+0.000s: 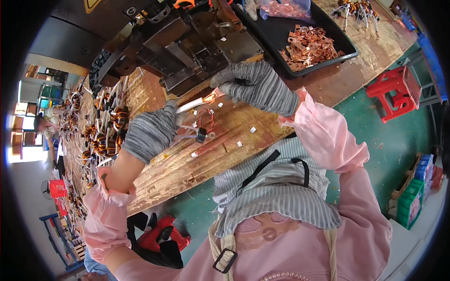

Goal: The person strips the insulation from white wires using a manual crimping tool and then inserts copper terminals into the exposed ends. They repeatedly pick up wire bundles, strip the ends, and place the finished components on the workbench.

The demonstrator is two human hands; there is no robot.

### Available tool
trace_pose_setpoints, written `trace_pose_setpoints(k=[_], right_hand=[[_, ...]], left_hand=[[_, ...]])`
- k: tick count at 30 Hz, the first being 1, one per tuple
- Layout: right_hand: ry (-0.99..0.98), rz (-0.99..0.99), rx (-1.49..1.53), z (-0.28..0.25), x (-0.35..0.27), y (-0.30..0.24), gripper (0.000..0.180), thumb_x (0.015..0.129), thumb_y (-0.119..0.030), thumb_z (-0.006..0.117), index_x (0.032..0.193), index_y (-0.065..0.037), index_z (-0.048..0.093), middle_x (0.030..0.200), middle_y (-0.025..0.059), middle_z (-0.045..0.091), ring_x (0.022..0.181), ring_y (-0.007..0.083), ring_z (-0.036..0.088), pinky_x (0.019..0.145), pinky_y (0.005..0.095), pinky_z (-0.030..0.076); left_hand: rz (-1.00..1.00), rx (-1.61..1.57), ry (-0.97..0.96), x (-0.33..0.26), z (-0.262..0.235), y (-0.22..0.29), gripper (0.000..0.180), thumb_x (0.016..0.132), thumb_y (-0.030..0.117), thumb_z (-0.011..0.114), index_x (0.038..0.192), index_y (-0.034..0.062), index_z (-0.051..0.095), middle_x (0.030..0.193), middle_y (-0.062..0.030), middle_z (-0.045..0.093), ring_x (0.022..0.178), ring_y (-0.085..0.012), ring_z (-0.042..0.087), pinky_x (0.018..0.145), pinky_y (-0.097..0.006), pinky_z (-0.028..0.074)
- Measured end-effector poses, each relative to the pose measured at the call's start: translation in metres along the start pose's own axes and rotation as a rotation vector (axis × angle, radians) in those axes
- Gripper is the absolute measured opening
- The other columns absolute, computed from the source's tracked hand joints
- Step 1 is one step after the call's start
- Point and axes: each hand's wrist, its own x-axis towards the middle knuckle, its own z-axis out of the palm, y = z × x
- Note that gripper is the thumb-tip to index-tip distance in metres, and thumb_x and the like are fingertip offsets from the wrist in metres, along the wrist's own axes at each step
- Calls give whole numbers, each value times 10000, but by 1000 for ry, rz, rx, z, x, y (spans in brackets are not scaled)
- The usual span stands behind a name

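My left hand (pixel 152 131), in a grey striped knit glove, is closed around a white-sleeved cable (pixel 190 105) that points up and to the right. Bright copper (pixel 213 96) shows at the cable's far end. There the fingers of my right hand (pixel 258 86), gloved alike, are pinched together at the copper; whether they also hold a separate small part is hidden. Just below the cable, thin red wires (pixel 206 121) and a small black cylindrical piece (pixel 201 135) hang or lie near my left hand.
A dark metal press (pixel 187 51) stands directly beyond my hands. Right of it, a black tray (pixel 300 72) holds copper terminals (pixel 311 47) and a plastic bag. Copper-wound coils with white leads (pixel 105 129) crowd the worn wooden bench (pixel 183 173) at left. A red stool (pixel 396 93) stands right.
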Motion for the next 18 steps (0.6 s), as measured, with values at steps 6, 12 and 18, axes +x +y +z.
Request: trace_pose_setpoints(k=[6, 12, 18], right_hand=[[23, 193, 213, 5, -15, 13, 213, 829, -121, 564, 1008, -13, 609, 898, 96, 639, 816, 153, 607, 700, 270, 497], [-18, 148, 51, 1, -45, 27, 197, 832, -126, 559, 977, -6, 617, 879, 117, 635, 802, 153, 595, 711, 270, 484], [22, 322, 75, 8, -41, 29, 166, 800, -152, 622, 883, -8, 626, 782, 54, 630, 702, 115, 572, 641, 254, 475]], left_hand=[[30, -59, 32, 9, 41, 4, 398, 885, 323, 422, 1082, -16, 487, 501, -152, 530, 455, -308, 556, 430, -423, 434], [37, -269, 115, 10, 70, 37, 292, 880, 298, 438, 959, 26, 508, 680, -177, 565, 588, -329, 572, 514, -424, 451], [-41, -165, 45, 14, 75, 44, 292, 865, 333, 477, 955, 61, 530, 642, -148, 585, 551, -285, 589, 478, -393, 451]])
